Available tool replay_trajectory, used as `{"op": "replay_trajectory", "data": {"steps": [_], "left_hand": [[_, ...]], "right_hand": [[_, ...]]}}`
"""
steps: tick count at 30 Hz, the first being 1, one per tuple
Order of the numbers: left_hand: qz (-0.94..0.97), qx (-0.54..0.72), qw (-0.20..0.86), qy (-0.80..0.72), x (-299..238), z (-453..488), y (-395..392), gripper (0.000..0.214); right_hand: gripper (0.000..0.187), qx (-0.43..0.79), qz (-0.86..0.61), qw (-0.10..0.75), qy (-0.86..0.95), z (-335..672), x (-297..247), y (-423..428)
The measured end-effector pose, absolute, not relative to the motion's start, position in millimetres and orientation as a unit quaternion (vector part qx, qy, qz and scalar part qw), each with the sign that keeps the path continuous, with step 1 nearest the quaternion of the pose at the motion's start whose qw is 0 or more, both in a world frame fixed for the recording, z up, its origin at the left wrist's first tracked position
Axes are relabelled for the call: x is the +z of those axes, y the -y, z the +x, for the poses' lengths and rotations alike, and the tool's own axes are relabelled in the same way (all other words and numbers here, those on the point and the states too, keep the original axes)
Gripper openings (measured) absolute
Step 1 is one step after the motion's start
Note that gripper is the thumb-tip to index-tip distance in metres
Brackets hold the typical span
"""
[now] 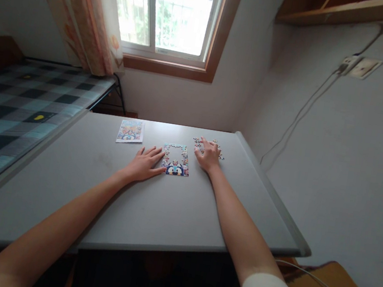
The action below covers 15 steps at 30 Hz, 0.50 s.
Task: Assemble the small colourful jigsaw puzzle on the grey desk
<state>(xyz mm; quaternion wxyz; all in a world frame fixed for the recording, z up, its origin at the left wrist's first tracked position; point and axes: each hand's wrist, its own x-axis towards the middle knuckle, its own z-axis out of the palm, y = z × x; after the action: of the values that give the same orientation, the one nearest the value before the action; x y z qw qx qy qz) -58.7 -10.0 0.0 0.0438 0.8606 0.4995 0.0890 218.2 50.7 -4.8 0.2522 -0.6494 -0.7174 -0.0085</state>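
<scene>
A small, partly built jigsaw puzzle lies on the grey table, its border and bottom rows joined and its middle bare. My left hand rests flat beside its left edge, fingers stretched out and touching it. My right hand lies over a scatter of loose puzzle pieces just right of the puzzle, fingers spread and curled down onto them. Whether it has picked a piece up is hidden under the palm.
A colourful reference picture card lies on the table to the left. A bed with a checked cover adjoins the table's left side. A window and curtain are behind; a white wall with a socket runs along the right.
</scene>
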Motion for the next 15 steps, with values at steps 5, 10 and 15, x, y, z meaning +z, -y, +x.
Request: {"op": "replay_trajectory", "data": {"steps": [5,10,15], "left_hand": [[0.86,0.087,0.043,-0.501,-0.5,-58.5,9.7,0.072],[0.86,0.085,0.043,-0.502,1.5,-58.3,10.5,0.071],[0.86,0.077,0.049,-0.502,5.7,-57.6,12.2,0.07]], "right_hand": [[0.072,-0.018,-0.647,0.178,0.742,210.4,-0.5,-49.5],[0.071,-0.007,-0.669,0.191,0.719,212.1,-2.0,-50.0],[0.066,0.003,-0.694,0.255,0.673,221.7,-7.0,-52.3]]}}
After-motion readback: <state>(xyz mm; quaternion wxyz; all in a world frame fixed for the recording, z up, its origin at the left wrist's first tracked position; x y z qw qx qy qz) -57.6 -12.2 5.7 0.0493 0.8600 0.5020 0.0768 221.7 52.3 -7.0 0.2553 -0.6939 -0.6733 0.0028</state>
